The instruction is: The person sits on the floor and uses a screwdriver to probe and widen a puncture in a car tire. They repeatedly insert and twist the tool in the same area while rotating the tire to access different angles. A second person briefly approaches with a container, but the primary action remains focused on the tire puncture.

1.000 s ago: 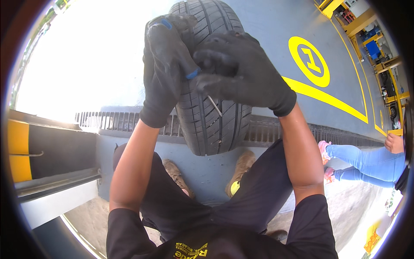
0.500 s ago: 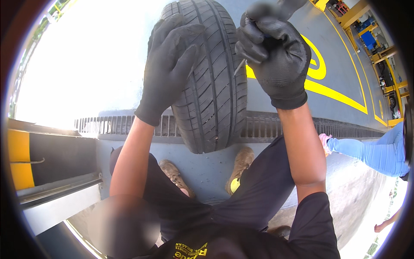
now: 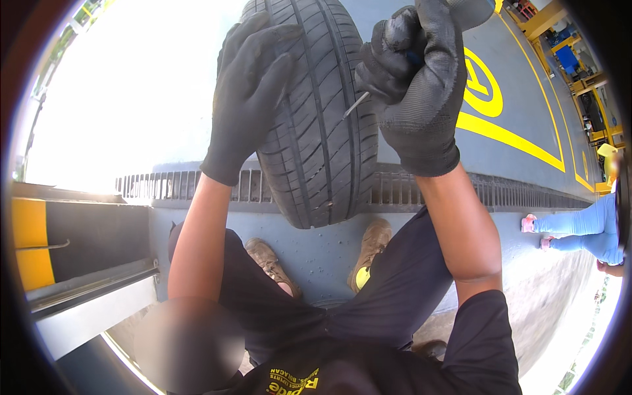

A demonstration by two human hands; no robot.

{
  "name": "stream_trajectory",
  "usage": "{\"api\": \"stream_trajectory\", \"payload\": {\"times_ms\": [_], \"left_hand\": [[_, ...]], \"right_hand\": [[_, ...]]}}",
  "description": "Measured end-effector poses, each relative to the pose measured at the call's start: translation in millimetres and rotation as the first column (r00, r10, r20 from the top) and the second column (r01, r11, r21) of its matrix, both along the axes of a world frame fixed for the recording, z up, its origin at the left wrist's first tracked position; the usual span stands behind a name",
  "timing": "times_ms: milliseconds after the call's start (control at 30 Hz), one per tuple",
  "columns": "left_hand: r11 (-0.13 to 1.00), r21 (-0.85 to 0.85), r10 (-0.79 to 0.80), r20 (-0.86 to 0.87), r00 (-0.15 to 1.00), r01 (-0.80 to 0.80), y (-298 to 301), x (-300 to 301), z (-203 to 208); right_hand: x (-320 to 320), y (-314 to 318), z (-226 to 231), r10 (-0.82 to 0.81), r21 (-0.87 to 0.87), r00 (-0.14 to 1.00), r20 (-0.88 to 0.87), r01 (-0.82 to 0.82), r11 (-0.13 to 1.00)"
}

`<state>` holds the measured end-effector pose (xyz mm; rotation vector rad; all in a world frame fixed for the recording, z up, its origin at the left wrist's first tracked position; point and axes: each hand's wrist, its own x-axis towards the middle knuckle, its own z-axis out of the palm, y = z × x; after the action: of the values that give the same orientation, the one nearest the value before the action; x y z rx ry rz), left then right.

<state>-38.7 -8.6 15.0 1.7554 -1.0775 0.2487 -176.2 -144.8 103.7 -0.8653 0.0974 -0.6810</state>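
An upright black tyre (image 3: 319, 141) stands in front of me, its grooved tread facing me. My left hand (image 3: 253, 85), in a black glove, lies along the tyre's left side, fingers stretched and apart over the tread. On the other side my gloved right hand (image 3: 421, 92) is raised, its fingers closed round a thin screwdriver (image 3: 356, 105). Only the metal shaft shows, slanting down-left before the tread's right side; I cannot tell whether its tip touches the rubber. The handle is hidden in the glove, apart from a speck of blue.
A floor grating (image 3: 507, 194) runs behind the tyre's lower end. Yellow markings (image 3: 513, 145) cover the grey floor to the right. A yellow-and-black ledge (image 3: 85, 243) is at left. A person in blue jeans (image 3: 586, 227) stands far right. A rounded grey shape (image 3: 473, 12), unclear, is beyond my right hand.
My right hand has turned a little, and more of the screwdriver shaft shows, now across the tread's right side. My left hand has shifted slightly left. The person in jeans has shifted to the right.
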Motion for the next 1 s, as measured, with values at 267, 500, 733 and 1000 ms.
{"api": "stream_trajectory", "payload": {"times_ms": [267,500,733,1000], "left_hand": [[0.99,-0.122,0.091,0.138,0.986,-0.074,-11,-5,-3],[0.999,-0.039,-0.023,0.135,0.991,0.028,-3,-4,11],[0.998,-0.044,0.06,0.113,0.992,-0.055,-2,-9,14],[0.998,-0.031,0.056,0.264,0.963,-0.05,-2,0,12]], "right_hand": [[2,18,-8,-0.369,-0.12,0.918,-0.149,0.353,0.928],[-8,32,-39,-0.453,-0.28,0.889,0.062,0.451,0.847],[4,-8,-44,-0.16,0.023,0.982,-0.099,0.163,0.986],[13,-28,-41,0.082,0.323,0.994,-0.071,-0.055,0.945]]}}
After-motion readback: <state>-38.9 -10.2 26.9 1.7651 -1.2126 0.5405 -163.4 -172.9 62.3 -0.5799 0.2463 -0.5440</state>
